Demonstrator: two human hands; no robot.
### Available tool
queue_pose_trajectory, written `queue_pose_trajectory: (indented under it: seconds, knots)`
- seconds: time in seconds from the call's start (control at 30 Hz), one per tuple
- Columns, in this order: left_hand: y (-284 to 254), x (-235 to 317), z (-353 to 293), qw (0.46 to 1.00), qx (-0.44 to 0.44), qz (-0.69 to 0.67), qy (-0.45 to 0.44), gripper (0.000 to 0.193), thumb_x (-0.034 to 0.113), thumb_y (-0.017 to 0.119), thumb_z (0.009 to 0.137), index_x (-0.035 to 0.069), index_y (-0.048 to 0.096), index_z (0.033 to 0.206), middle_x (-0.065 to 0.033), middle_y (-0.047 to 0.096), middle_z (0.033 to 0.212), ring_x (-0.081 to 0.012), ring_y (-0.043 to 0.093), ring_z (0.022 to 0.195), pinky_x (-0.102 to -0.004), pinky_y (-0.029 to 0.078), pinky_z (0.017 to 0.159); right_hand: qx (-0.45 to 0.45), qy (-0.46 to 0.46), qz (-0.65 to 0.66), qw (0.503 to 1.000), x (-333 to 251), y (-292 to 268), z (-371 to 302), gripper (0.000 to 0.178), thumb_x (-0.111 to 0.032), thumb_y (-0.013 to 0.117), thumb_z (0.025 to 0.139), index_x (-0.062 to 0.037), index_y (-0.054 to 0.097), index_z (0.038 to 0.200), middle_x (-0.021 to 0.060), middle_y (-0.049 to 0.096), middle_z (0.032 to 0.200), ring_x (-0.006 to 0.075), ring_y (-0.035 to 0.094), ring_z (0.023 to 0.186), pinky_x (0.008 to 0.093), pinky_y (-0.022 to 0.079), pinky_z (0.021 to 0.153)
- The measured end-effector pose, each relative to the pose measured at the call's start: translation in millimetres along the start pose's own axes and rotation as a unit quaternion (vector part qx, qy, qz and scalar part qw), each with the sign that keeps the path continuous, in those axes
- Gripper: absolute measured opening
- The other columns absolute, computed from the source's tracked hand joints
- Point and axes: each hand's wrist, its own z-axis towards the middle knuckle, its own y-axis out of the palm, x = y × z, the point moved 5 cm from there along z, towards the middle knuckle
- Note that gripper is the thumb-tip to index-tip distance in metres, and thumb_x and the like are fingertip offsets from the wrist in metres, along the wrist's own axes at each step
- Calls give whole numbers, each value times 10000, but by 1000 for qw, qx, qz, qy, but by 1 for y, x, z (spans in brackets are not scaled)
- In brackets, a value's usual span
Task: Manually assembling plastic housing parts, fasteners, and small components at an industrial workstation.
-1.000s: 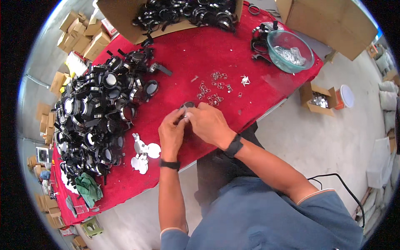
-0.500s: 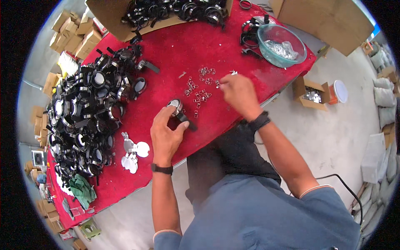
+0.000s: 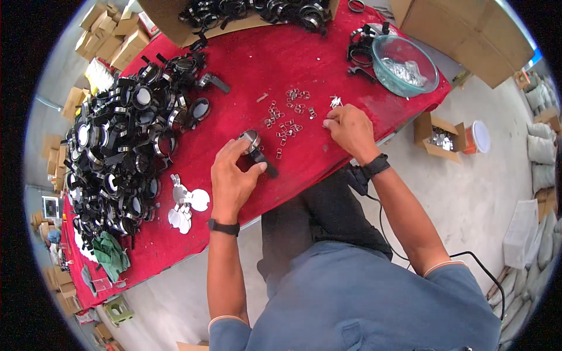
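My left hand [image 3: 230, 178] rests on the red cloth, its thumb and fingers closed around a wristwatch [image 3: 252, 138] with a round metal case and a black strap. The strap points toward me, under my thumb. My right hand [image 3: 353, 132] is to the right of a scatter of small metal clasps [image 3: 290, 127]. Its thumb and fingertips are pinched together; whatever they hold is too small to make out. Just beyond those fingers lies a little heap of thin white pins [image 3: 335, 102].
At left rises a big pile of black-strapped watches [image 3: 126, 146], with white discs [image 3: 182, 205] beside it. A cardboard box [image 3: 234, 26] of watches stands at the far edge. A clear bowl [image 3: 404, 67] holding small bags sits at far right. Below is an opened carton [image 3: 438, 137].
My right hand has drawn back to the right, away from the metal clasps, and sits closer to the white pins. My left hand keeps its hold on the watch. The whole view has shifted slightly.
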Motion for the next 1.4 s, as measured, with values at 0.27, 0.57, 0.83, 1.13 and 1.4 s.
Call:
queue_pose_trajectory:
  seconds: [0.27,0.57,0.83,1.13,1.4]
  knots:
    - [0,-12,8,999,19,-41,-15,551,79,880,764,4,718,1285,-204,741,1311,-345,687,1285,-396,503,1133,-14,-6,180,984,-8,6,-6,124,-100,753,893,-40,782,998,171,756,1005,374,731,920,472,584,819]
    - [-7,-14,8,998,-8,-60,-25,556,164,880,790,20,728,1305,-219,731,1334,-356,672,1316,-412,495,1155,24,-248,246,937,-109,24,-13,116,-49,717,918,-55,793,1006,134,772,977,318,756,908,406,614,819]
    - [-8,-17,15,993,-50,-91,-53,422,137,764,892,32,745,1301,-226,711,1374,-358,666,1329,-405,501,1142,63,-337,181,922,-133,52,-19,161,-64,670,901,-82,780,1017,104,773,996,303,766,868,415,633,751]
    - [-5,-25,20,995,-45,-73,-57,318,163,712,954,75,780,1251,-165,771,1256,-330,741,1192,-382,562,1030,89,-292,193,932,-136,60,-25,144,-71,668,920,-84,776,1015,120,779,955,316,767,873,425,625,754]
    - [-6,-20,21,997,-21,-34,-69,300,196,732,944,63,794,1206,-188,778,1191,-341,755,1156,-378,576,1003,94,-265,172,944,-142,60,-30,180,-65,650,944,-86,766,1081,119,776,949,326,757,877,436,619,769]
